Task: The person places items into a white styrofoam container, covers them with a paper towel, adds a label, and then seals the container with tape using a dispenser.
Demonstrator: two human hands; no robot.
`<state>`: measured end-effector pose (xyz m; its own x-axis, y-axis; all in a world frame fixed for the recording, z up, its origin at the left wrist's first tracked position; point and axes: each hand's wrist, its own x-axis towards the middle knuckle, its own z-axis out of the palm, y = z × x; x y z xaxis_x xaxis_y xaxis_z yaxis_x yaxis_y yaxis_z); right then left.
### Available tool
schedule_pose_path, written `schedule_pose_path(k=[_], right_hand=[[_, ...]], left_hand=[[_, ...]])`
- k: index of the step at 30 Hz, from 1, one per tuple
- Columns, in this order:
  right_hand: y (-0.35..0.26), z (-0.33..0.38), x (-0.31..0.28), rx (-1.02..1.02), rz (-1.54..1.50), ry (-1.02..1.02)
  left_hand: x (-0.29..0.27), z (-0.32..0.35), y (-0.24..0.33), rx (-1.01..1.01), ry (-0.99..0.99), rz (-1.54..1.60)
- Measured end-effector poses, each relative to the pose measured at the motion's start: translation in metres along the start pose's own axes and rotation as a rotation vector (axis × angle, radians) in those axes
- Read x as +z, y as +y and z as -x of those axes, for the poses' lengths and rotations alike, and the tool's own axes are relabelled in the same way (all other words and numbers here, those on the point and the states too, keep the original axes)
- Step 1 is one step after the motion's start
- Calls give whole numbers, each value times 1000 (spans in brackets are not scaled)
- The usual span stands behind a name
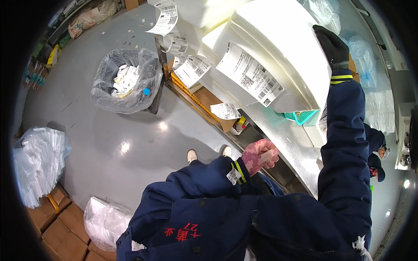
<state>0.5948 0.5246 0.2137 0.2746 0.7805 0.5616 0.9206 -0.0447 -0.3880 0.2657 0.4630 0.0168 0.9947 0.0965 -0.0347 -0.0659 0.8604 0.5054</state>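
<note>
My right hand [334, 45], in a black glove, grips the far right edge of a large white foam box [296, 48] on the metal bench. A printed white label [248, 74] is on the side of the box facing me. My left hand [260, 155], in a pink patterned glove, is closed in front of the bench edge, close to my body. Its curled fingers hide whatever may be in them. More printed labels [191, 70] hang along the bench's left end, curling outward. A teal plastic basket [300, 116] shows partly under the box.
Left of the bench stands a bin lined with a clear bag [102, 82], with crumpled paper inside. Brown cartons [65, 230] and clear plastic bags [41, 165] lie at the lower left. Another person [375, 145] is at the right. Plastic-wrapped goods [363, 56] lie beyond my right hand.
</note>
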Motion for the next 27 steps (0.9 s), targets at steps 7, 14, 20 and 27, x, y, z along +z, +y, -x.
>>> schedule_pose_path(k=[7,14,20,27], right_hand=[[21,21,-1,157,22,558],[43,225,40,311,-61,480],[-6,580,32,1094,-462,-78],[-50,726,-87,1504,-181,4]], left_hand=[[13,1,-33,-79,133,-76],[39,-4,-72,-134,205,-234],[96,-25,-171,-306,169,-502],[139,-58,-310,-664,38,-505]])
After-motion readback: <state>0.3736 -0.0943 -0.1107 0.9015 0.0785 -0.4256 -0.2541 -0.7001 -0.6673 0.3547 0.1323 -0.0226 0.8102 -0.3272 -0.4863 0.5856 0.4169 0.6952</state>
